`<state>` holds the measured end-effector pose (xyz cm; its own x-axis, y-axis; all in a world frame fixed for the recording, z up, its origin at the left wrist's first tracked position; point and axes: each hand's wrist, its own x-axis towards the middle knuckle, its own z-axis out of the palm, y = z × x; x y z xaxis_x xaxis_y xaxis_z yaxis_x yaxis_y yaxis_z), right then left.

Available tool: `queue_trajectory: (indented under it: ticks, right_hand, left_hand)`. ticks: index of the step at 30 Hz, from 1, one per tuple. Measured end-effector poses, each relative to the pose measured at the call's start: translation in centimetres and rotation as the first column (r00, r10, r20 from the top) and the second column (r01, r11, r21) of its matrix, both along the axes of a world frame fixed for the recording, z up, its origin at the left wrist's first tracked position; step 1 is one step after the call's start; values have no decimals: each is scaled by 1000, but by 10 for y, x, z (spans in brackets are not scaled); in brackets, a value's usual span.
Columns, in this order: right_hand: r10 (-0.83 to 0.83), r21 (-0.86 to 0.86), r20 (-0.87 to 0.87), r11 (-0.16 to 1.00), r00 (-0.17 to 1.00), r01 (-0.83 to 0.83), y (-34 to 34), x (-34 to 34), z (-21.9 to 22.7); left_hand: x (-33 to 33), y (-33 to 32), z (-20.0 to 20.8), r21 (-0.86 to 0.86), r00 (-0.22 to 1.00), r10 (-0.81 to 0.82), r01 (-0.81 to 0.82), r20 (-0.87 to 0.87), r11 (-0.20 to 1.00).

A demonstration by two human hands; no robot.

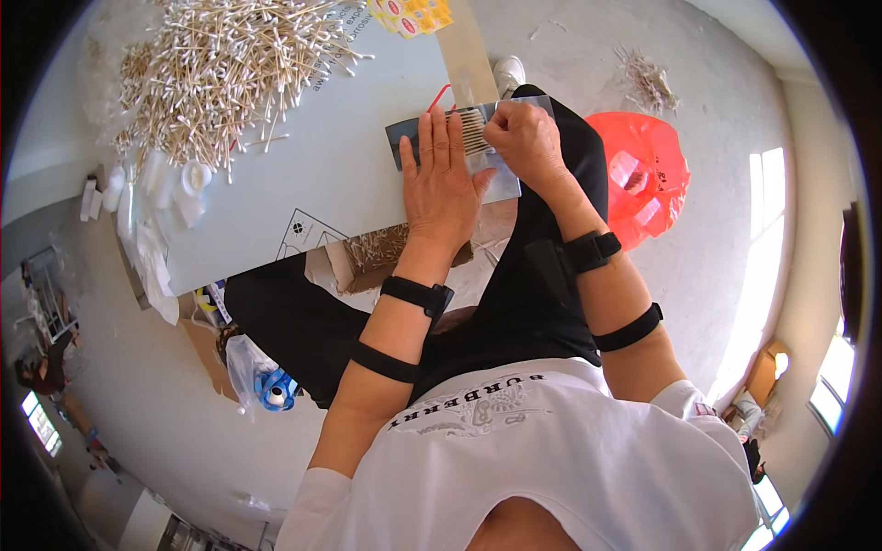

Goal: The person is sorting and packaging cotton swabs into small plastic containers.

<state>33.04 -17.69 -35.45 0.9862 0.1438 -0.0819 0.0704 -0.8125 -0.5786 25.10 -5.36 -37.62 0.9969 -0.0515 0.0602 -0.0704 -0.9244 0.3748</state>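
Near the table's right edge lies a dark flat sleeve or card (397, 145) with a row of cotton swabs (474, 131) side by side on it. My left hand (439, 188) rests on it palm down, its fingers stretched out over the left part of the row. At the right end of the row my right hand (526, 138) is closed with its fingers curled. What its fingertips hold, if anything, is hidden. A greyish sheet (503, 186) shows under and beside my right hand. To the left is a large heap of loose cotton swabs (230, 69).
White plastic rolls (193, 179) lie by the heap on the grey table (276, 197). Yellow and red labels (411, 14) are at the far edge. Below the table stands a cardboard box (372, 262) with swabs. A red plastic bag (643, 174) and scattered swabs (648, 81) are on the floor.
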Motion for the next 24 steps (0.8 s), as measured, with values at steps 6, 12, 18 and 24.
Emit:
queue_trajectory:
  ticks: [6,12,18,24]
  right_hand:
    - [92,-45,93,995,991,-88,-1,1,0]
    - [-419,433,308,861,854,266,-28,-6,-14]
    - [-217,750,-590,209,778,627,-43,-13,-38]
    - [-19,747,-665,-50,747,663,-29,-17,-48]
  left_hand:
    - [8,-5,-1,-7,998,-66,66,15,998]
    - [17,-10,3,-266,997,-44,57,56,962]
    - [34,-11,2,-892,977,196,-17,81,452]
    - [39,-24,-2,-917,979,192,-12,70,399]
